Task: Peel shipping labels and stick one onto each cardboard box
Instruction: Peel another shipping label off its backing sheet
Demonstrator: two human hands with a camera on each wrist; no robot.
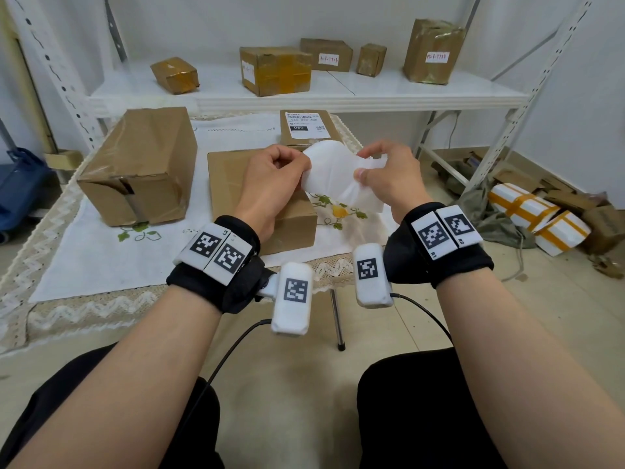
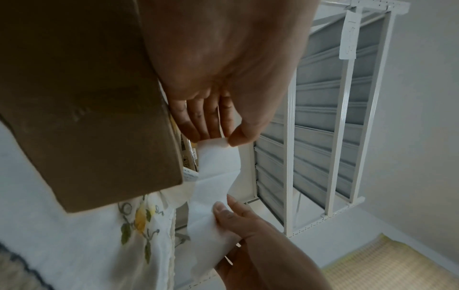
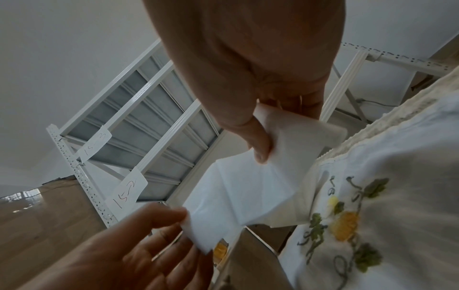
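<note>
A white label sheet (image 1: 333, 174) hangs curled in the air between both hands, over the right end of a plain cardboard box (image 1: 233, 184) on the table. My left hand (image 1: 299, 167) pinches the sheet's left edge between thumb and fingers (image 2: 227, 140). My right hand (image 1: 365, 164) pinches the right side, thumb on top (image 3: 261, 151). In the right wrist view the sheet (image 3: 250, 188) looks creased and bowed. A bigger taped box (image 1: 142, 164) stands at the left. A third box (image 1: 334, 125) behind the hands carries a printed shipping label (image 1: 306, 125).
An embroidered white cloth (image 1: 101, 258) covers the table. Behind it, a white shelf (image 1: 304, 93) holds several taped boxes, some with handwritten labels. Wrapped parcels and cardboard scraps (image 1: 537, 214) lie on the floor at the right. A blue crate (image 1: 17, 184) sits at the left.
</note>
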